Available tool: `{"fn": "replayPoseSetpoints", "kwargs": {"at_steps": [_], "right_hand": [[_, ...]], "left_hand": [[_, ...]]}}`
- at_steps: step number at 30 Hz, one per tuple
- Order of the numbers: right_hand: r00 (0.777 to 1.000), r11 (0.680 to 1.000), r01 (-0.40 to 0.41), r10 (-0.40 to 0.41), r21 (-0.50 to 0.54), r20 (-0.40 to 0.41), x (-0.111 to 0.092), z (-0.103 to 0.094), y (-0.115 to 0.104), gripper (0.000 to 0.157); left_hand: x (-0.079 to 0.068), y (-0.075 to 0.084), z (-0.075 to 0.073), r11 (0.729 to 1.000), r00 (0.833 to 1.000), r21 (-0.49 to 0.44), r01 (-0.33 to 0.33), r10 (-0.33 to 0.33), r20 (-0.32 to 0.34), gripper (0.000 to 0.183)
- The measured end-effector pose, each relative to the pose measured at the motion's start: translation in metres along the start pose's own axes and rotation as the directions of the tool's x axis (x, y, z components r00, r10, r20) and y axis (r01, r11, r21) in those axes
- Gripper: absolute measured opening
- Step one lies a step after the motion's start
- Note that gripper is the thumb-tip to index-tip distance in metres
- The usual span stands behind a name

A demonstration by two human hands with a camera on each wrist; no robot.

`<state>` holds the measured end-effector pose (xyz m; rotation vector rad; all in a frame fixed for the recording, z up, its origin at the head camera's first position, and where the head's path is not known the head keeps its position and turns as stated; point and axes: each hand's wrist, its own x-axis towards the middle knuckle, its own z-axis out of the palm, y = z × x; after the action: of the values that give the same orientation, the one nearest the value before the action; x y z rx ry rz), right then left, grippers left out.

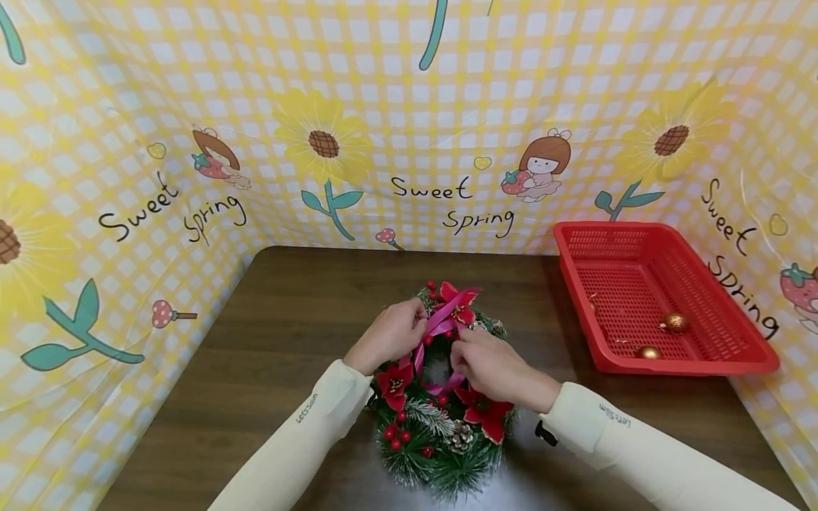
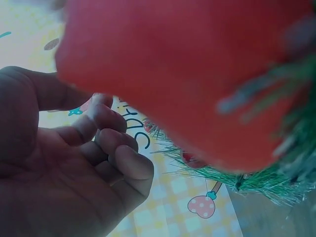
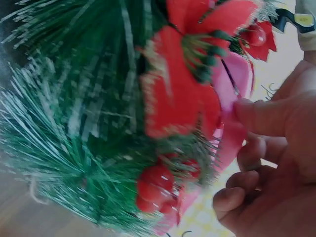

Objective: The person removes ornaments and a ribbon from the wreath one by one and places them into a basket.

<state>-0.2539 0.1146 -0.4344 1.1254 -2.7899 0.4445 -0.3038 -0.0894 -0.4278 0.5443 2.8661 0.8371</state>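
A green wreath (image 1: 441,468) lies on the table, trimmed with red poinsettia flowers (image 1: 394,384), red berries (image 1: 397,434) and a frosted pine cone (image 1: 459,436). Across its upper part and centre runs a glossy pink ribbon (image 1: 441,321). At the upper left of the wreath, my left hand (image 1: 391,332) pinches the ribbon between curled fingers; a blurred red petal (image 2: 173,84) covers the fingertips in the left wrist view. From the right side, my right hand (image 1: 488,362) grips another stretch of the pink ribbon (image 3: 231,140) between thumb and fingers, over the wreath's opening.
At the right back of the brown wooden table (image 1: 255,397) stands a red plastic basket (image 1: 686,365) holding gold ball ornaments (image 1: 674,323). A yellow checked cloth (image 1: 409,128) with printed sunflowers encloses the table at the back and sides.
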Motion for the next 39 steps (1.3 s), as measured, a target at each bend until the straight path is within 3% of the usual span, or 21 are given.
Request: {"fn": "replayPoseSetpoints", "kwargs": {"at_steps": [8, 14, 26, 39], "right_hand": [[0.983, 0.998, -0.016, 0.026, 0.056, -0.183, 0.012, -0.034, 0.000, 0.012], [0.959, 0.997, -0.022, 0.043, 0.077, -0.280, 0.019, -0.063, 0.004, 0.007], [0.911, 0.997, -0.037, 0.062, 0.069, -0.408, 0.019, -0.119, 0.015, 0.007], [0.858, 0.990, -0.133, 0.143, 0.056, -0.494, 0.009, -0.175, 0.039, 0.003]], "left_hand": [[0.000, 0.001, 0.001, 0.997, 0.999, -0.078, 0.030, -0.032, -0.025, 0.014], [0.000, 0.002, 0.002, 0.997, 0.998, -0.070, 0.031, -0.035, -0.050, 0.017], [-0.003, 0.003, 0.003, 0.993, 0.999, -0.112, 0.036, -0.039, -0.027, 0.019], [-0.003, -0.001, 0.011, 0.993, 0.999, -0.115, 0.021, -0.025, -0.033, 0.023]]}}
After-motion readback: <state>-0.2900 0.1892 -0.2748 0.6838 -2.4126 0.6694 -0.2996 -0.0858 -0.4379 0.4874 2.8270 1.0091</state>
